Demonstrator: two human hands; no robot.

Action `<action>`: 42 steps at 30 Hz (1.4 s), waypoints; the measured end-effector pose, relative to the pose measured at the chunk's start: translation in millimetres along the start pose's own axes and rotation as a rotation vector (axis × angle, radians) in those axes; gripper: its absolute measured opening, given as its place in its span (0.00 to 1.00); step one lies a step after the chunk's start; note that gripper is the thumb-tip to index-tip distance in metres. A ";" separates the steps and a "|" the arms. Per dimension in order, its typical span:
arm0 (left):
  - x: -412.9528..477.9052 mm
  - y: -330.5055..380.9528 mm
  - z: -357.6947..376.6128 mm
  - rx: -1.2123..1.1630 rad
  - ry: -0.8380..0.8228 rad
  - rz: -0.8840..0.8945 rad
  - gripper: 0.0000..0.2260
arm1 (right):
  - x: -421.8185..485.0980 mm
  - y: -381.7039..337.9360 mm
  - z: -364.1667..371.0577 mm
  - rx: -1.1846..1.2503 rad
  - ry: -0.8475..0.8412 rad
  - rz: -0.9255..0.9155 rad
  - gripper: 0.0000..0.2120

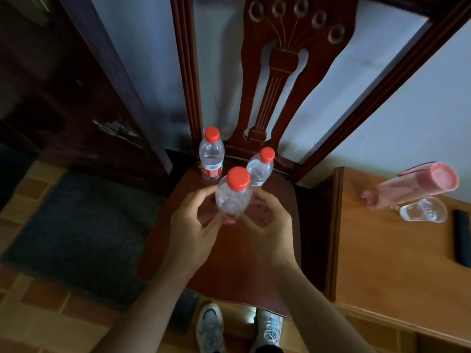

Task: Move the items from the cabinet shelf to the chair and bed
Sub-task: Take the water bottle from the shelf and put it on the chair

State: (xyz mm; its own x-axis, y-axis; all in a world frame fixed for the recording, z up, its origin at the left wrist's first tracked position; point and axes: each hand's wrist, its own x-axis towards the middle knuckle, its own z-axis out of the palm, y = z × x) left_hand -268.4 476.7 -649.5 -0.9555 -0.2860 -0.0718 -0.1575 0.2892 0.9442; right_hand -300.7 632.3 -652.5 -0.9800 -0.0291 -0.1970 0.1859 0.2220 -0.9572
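Nearest the camera, two sneakers [239, 327] stand on the tiled floor at the front edge of the chair [229, 263]. Above the dark wooden seat both bare hands meet around a clear red-capped bottle [233, 194]: the left hand [193, 225] and the right hand [267, 225] each curl their fingers about its lower body, so the bottle is grasped between them, upright and somewhat blurred. Whether its base already touches the seat cannot be told. The step in hand looks like setting this bottle down on the chair. Just beyond it, two more red-capped bottles stand upright at the back of the seat, the left bottle [211, 154] and the right bottle [261, 166], close to the carved backrest. The next move likely calls for lowering the held bottle squarely in front of those two without knocking them, then loosening both hands. To the right, a wooden nightstand [382, 250] carries a pink tumbler [420, 184], apart from the chair.
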 end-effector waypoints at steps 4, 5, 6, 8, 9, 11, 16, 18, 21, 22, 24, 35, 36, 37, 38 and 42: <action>14.7 -26.6 8.5 -0.025 0.001 -0.023 0.21 | 17.9 22.5 11.8 0.024 -0.007 0.028 0.24; 17.9 -31.1 9.7 -0.037 -0.004 -0.032 0.20 | 21.5 26.7 14.4 0.031 -0.009 0.033 0.24; 21.4 -36.0 10.8 -0.043 -0.007 -0.038 0.20 | 25.1 30.9 16.8 0.027 -0.013 0.036 0.23; 27.1 -47.0 13.0 -0.043 -0.022 -0.041 0.19 | 31.4 41.2 20.5 0.021 -0.022 0.049 0.23; 28.9 -52.4 13.9 -0.045 -0.033 -0.047 0.19 | 33.4 46.8 21.7 0.028 -0.023 0.062 0.23; 30.9 -60.1 15.6 -0.049 -0.048 -0.056 0.19 | 34.8 54.6 23.5 0.044 -0.026 0.088 0.23; 35.2 -73.8 20.5 -0.063 -0.054 -0.069 0.19 | 39.1 67.5 29.1 0.050 -0.023 0.131 0.24; 36.6 -75.4 21.2 -0.085 -0.050 -0.081 0.19 | 40.1 71.8 31.3 0.051 -0.018 0.136 0.24; 39.6 -79.0 21.9 -0.098 -0.045 -0.091 0.21 | 42.5 76.3 34.8 0.040 -0.021 0.146 0.24; 40.5 -80.7 22.2 -0.100 -0.043 -0.096 0.21 | 43.4 76.4 35.6 0.027 -0.022 0.143 0.24; 42.3 -83.1 22.5 -0.101 -0.041 -0.098 0.22 | 45.1 75.8 36.0 0.013 -0.022 0.140 0.24; 35.5 -68.8 24.5 -0.052 -0.086 -0.167 0.24 | 42.4 70.8 23.6 -0.077 -0.056 0.174 0.29; 34.4 -67.2 24.3 -0.032 -0.088 -0.181 0.26 | 41.5 69.6 23.3 -0.090 -0.076 0.189 0.32; 33.1 -65.6 23.7 -0.006 -0.087 -0.194 0.27 | 40.9 67.6 23.2 -0.104 -0.099 0.198 0.36; 31.9 -63.3 22.6 0.018 -0.079 -0.209 0.29 | 40.1 63.8 22.9 -0.125 -0.119 0.201 0.39; 28.3 -41.6 15.6 -0.005 -0.038 -0.274 0.33 | 37.1 41.1 16.7 -0.134 -0.158 0.183 0.44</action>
State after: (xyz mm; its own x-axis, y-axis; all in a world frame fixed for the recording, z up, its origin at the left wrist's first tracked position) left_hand -292.8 470.8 -695.9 -0.8860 -0.3187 -0.3369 -0.4105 0.2008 0.8895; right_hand -328.2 624.0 -702.6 -0.9054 -0.1263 -0.4052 0.3378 0.3638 -0.8681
